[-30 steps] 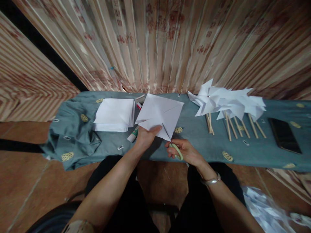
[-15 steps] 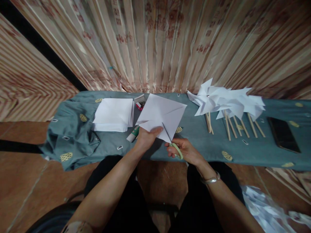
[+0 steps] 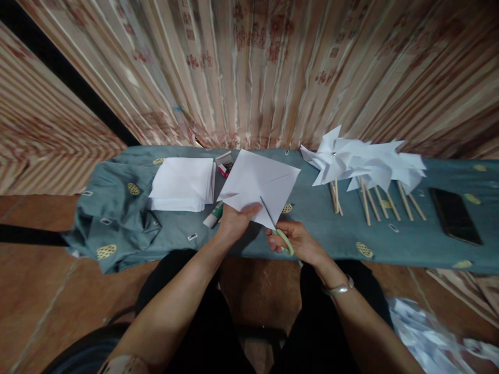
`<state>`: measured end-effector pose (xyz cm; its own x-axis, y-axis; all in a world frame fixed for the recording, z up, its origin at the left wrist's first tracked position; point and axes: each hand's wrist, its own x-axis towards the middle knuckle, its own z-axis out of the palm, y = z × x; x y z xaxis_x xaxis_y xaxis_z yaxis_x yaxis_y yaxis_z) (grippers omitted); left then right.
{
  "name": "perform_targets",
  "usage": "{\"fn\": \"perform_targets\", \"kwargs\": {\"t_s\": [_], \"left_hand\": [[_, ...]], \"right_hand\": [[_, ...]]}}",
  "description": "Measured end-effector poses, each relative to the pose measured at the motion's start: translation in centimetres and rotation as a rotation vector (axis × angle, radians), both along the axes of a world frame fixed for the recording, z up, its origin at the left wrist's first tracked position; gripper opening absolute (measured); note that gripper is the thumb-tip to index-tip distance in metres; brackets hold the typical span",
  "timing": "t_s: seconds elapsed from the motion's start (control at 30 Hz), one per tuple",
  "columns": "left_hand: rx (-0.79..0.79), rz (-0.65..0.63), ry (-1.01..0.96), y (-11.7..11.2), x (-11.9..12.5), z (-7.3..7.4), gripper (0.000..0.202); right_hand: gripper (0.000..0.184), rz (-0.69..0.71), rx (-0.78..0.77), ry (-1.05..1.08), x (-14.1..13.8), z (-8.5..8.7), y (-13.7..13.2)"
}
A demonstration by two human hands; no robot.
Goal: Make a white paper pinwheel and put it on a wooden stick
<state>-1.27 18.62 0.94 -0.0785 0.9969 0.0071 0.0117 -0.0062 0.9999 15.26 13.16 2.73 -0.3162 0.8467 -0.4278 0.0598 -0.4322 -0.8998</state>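
Note:
A square sheet of white paper (image 3: 259, 179) is pinched at its lower left side by my left hand (image 3: 236, 222), thumb on top. Slits run inward from its corners. Green-handled scissors (image 3: 287, 241) are gripped in my right hand (image 3: 297, 240); their blade lies over the paper's lower corner and points toward its middle. The lower blade is hidden by the sheet. Just left of the sheet are a glue stick (image 3: 214, 215), partly covered, and a small red and white box (image 3: 224, 167) of small dark items.
A stack of white paper (image 3: 182, 182) lies to the left. Several white paper pinwheels (image 3: 366, 161) on wooden sticks lie to the right, with a black phone (image 3: 455, 216) beyond them. A plastic bag of white paper pieces (image 3: 424, 332) stands low at the right. A curtain (image 3: 249, 72) hangs behind the cloth-covered table (image 3: 319, 246).
Almost nothing differs. The paper's right part has shifted very slightly, and its right-hand slit looks narrower. Both hands and the scissors hold nearly the same place.

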Motion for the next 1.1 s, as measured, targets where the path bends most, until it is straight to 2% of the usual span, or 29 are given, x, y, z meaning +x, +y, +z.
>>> {"fn": "perform_targets", "kwargs": {"t_s": [0.13, 0.4, 0.77, 0.93, 1.1], "left_hand": [[0.001, -0.014, -0.002, -0.1, 0.1, -0.1, 0.031], [-0.036, -0.021, -0.010, -0.4, 0.2, 0.7, 0.027], [-0.021, -0.028, -0.012, -0.4, 0.2, 0.5, 0.028], [-0.050, -0.030, 0.046, -0.5, 0.2, 1.1, 0.023], [-0.056, -0.032, 0.072, -0.4, 0.2, 0.8, 0.022]], "right_hand": [[0.044, -0.011, -0.001, 0.027, 0.0, -0.1, -0.1], [0.040, -0.013, 0.018, 0.013, 0.0, -0.2, -0.1], [0.039, -0.001, 0.058, -0.022, 0.2, -0.6, -0.1], [0.040, 0.020, 0.082, -0.046, 0.2, -0.6, 0.0], [0.042, 0.020, 0.081, -0.039, 0.1, -0.6, 0.0]]}}
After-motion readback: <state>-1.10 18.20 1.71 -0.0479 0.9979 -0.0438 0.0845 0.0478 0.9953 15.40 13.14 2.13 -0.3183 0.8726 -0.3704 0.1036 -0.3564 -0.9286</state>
